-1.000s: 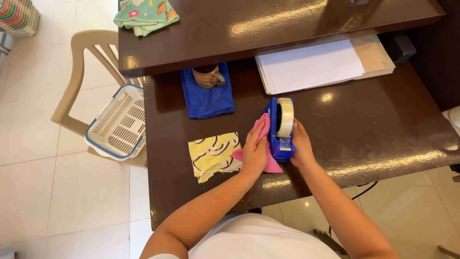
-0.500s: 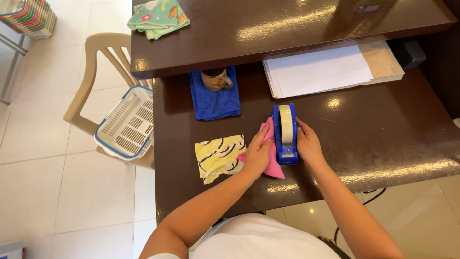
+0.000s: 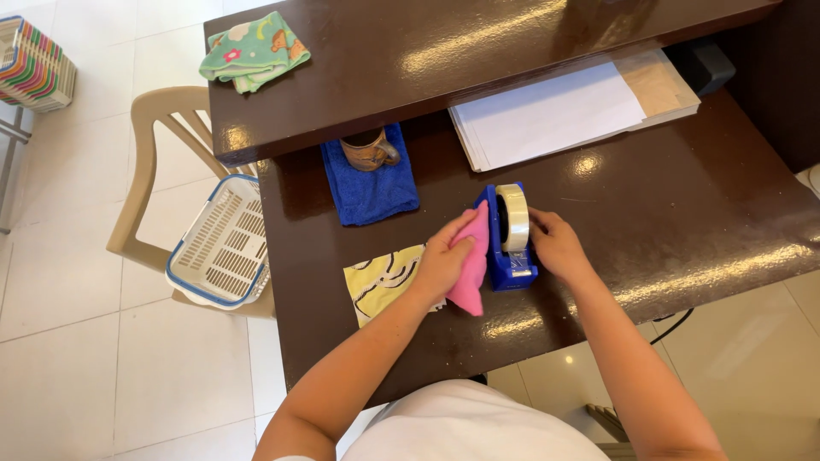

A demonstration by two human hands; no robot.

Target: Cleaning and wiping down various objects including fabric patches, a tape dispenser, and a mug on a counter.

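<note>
Head view: a dark brown desk (image 3: 683, 213) is seen from above, with the person seated at 6 o'clock.
Far left: a striped rack (image 3: 34, 64) is seen at 10 o'clock on the pale tiled floor (image 3: 102, 376); a beige plastic chair (image 3: 149, 171) carries a white basket (image 3: 218, 243) with a blue rim.
Upper shelf: a green patterned cloth (image 3: 254, 51) is laid at 11 o'clock.
Desk, left part: a mug (image 3: 369, 149) is stood on a blue towel (image 3: 371, 179); a yellow patterned cloth (image 3: 384, 280) lies flat beside the left forearm.
Left hand (image 3: 444, 260): it is closed around a pink cloth (image 3: 471, 265), which is pressed against the left side of the blue tape dispenser (image 3: 510, 243).
Right hand (image 3: 555, 246): the dispenser's right side is steadied by curled fingers, at desk centre.
Progress: judged as mid-wipe; only the left side is under the cloth, and which faces remain cannot be told.
Right part: a paper stack (image 3: 555, 111) is tucked under the shelf at 1 o'clock.
</note>
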